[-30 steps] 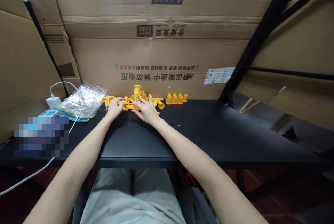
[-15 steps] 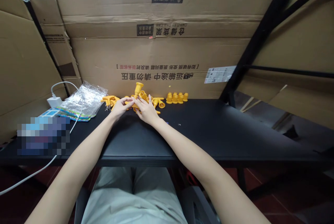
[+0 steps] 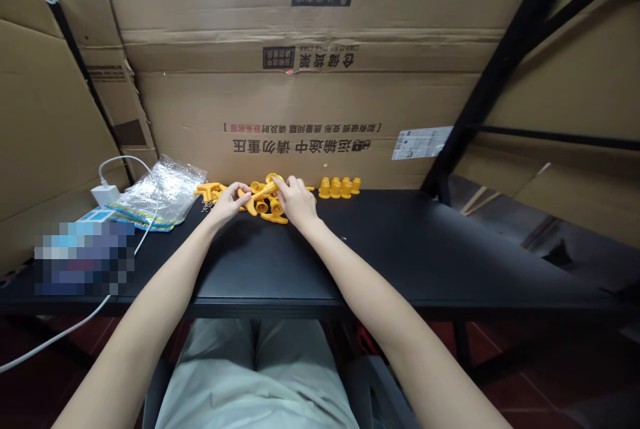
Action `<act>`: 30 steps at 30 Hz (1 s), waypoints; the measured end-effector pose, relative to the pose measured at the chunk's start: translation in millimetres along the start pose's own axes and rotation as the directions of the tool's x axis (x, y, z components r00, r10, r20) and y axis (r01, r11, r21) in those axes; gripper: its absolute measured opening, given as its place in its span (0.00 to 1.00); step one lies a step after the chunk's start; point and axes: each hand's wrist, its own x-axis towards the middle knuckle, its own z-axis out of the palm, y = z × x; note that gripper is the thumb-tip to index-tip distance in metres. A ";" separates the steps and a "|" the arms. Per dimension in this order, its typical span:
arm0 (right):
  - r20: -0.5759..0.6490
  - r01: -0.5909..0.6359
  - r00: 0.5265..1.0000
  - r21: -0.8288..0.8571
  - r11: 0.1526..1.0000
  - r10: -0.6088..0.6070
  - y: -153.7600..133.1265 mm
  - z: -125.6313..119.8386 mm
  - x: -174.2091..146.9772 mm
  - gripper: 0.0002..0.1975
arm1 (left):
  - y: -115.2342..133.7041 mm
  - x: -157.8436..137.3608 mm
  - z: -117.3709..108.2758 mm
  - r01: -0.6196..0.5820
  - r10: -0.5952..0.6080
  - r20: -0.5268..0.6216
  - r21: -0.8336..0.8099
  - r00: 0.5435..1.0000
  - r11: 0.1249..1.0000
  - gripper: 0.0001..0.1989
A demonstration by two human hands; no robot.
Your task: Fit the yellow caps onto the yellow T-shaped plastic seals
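Between my two hands is a yellow plastic piece (image 3: 264,193), a curved crossbar handle with a stem, tilted up to the right. My left hand (image 3: 231,204) is closed, pinching the handle end between thumb and fingers. At the stem's upper right end, my right hand (image 3: 299,204) is closed on it with thumb and fingertips. Loose yellow cup-shaped parts (image 3: 277,208) lie below and behind the piece, partly hidden by my fingers. More yellow handle parts (image 3: 213,189) lie left of my left hand, with small metal bits (image 3: 207,205) beside them.
Several yellow cups (image 3: 336,187) stand in a row at the back right of the black table (image 3: 400,256). Left are a clear plastic bag (image 3: 160,186), a white charger (image 3: 105,195) with its cable, and a blurred-out item (image 3: 83,259). Cardboard (image 3: 300,96) walls the back.
The yellow piece has swung from upright to tilted low to the right. My right hand has shifted right, from lying over the handle to gripping the stem's far end. My left hand stays nearly in place.
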 end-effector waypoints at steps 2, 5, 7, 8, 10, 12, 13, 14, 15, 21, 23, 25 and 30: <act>-0.049 0.081 0.996 0.000 0.997 -0.080 5.1 0.3 0.9 0.18 | -2.9 1.0 0.8 -0.024 0.023 -0.064 -0.014 0.998 1.000 0.16; -0.071 0.233 0.970 0.017 0.972 -0.231 8.2 4.2 1.6 0.16 | -7.1 1.9 2.6 -0.025 0.019 -0.132 -0.045 0.991 0.999 0.17; -0.034 0.258 0.966 0.037 0.965 -0.257 7.4 7.2 1.5 0.16 | -8.2 1.7 3.4 -0.008 0.001 -0.152 -0.042 0.988 0.999 0.18; -0.019 0.253 0.967 0.043 0.966 -0.253 6.5 8.2 1.5 0.16 | -8.0 1.1 3.5 -0.003 -0.001 -0.156 -0.026 0.988 1.000 0.19; -0.018 0.226 0.974 0.044 0.973 -0.225 4.7 8.8 1.3 0.18 | -6.2 -0.6 3.2 -0.013 0.021 -0.159 0.047 0.987 0.999 0.23; -0.035 0.184 0.983 0.040 0.982 -0.183 4.1 7.7 1.4 0.19 | -3.7 -3.1 2.2 -0.049 0.073 -0.139 0.174 0.988 0.983 0.28; -0.039 0.161 0.986 0.037 0.986 -0.159 4.5 6.8 1.5 0.20 | -2.5 -4.5 1.6 -0.073 0.106 -0.120 0.252 0.987 0.965 0.29; -0.040 0.140 0.990 0.036 0.990 -0.138 5.2 5.9 1.6 0.20 | -1.5 -5.9 1.1 -0.100 0.138 -0.095 0.328 0.986 0.939 0.29; -0.041 0.125 0.992 0.036 0.992 -0.123 6.2 5.1 1.7 0.19 | -0.7 -7.2 0.8 -0.125 0.166 -0.071 0.398 0.984 0.909 0.29; -0.051 0.167 0.985 0.060 0.984 -0.164 10.0 5.3 1.7 0.16 | 0.5 -11.2 1.3 -0.136 0.220 -0.043 0.668 0.974 0.731 0.23; -0.057 0.186 0.982 0.073 0.980 -0.182 8.6 6.7 1.5 0.16 | 0.4 -10.9 1.8 -0.117 0.231 -0.062 0.718 0.971 0.686 0.20; -0.060 0.191 0.981 0.084 0.978 -0.186 6.7 7.9 1.3 0.15 | 0.0 -10.3 2.0 -0.122 0.256 -0.068 0.743 0.964 0.658 0.18; -0.052 0.202 0.979 0.070 0.977 -0.199 5.5 9.4 1.6 0.15 | -1.3 -9.5 3.3 -0.176 0.304 -0.031 0.759 0.952 0.627 0.17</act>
